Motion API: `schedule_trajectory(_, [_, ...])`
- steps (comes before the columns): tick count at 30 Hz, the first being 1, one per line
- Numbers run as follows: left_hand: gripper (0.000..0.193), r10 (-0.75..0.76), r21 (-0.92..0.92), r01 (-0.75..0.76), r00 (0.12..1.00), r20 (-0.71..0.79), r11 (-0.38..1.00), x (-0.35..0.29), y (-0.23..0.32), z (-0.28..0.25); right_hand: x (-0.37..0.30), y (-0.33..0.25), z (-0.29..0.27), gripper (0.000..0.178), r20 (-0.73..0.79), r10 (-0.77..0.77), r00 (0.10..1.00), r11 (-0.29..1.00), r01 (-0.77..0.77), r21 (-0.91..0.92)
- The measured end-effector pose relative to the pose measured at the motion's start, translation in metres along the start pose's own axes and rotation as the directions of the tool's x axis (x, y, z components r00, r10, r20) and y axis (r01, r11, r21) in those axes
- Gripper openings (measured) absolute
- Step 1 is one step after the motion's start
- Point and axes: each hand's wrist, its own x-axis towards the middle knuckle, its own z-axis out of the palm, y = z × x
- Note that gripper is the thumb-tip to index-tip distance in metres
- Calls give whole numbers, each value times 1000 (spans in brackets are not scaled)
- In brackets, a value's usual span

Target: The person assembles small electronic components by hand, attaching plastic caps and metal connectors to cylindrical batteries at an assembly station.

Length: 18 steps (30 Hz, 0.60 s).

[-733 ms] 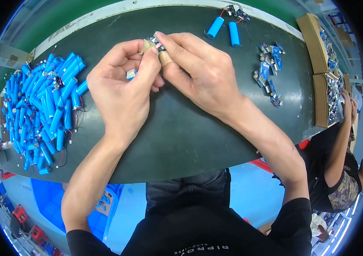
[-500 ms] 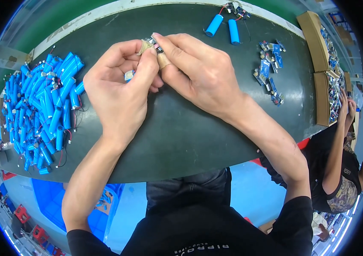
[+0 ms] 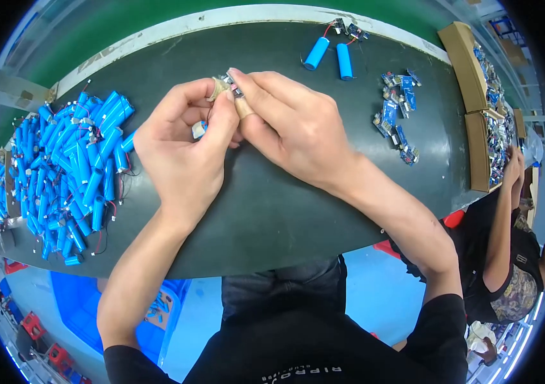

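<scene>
- Both hands are clamped on one small dark circuit board with silver metal parts [image 3: 236, 91]: left hand [image 3: 186, 137] and right hand [image 3: 301, 125] meet with fingertips pressed together around it, above the table. Fingers hide most of it.
- One blue cylinder with a whitish end [image 3: 199, 130] sits within the left hand's curled fingers; whether it is wired to the board, I cannot tell.
- Just changed: very little. The whole view shifts slightly, while the pinch looks the same, so the work seems to remain at that board.
- Two tan finger covers show, one on each hand.
- Beyond the hands, on the dark green tabletop [image 3: 285, 211]: two blue cylindrical cells [image 3: 344, 62] with red wires and small dark boards.
- To the right: several overlapping blue circuit boards [image 3: 387, 115], not surely countable, then two brown cardboard boxes [image 3: 477, 144] of boards.
- To the left: a heap of blue cells [image 3: 80, 153], too many to count.
</scene>
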Motion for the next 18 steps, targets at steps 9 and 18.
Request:
schedule_trajectory(9, [16,174,-71,-175,985,-12,982,4,-5,3,7,-2,5,30,-171,63,983,979,-28,201])
schedule_trajectory(18, [17,281,-43,-281,960,-17,959,5,-12,0,8,-4,0,30,-139,86,987,967,-49,249])
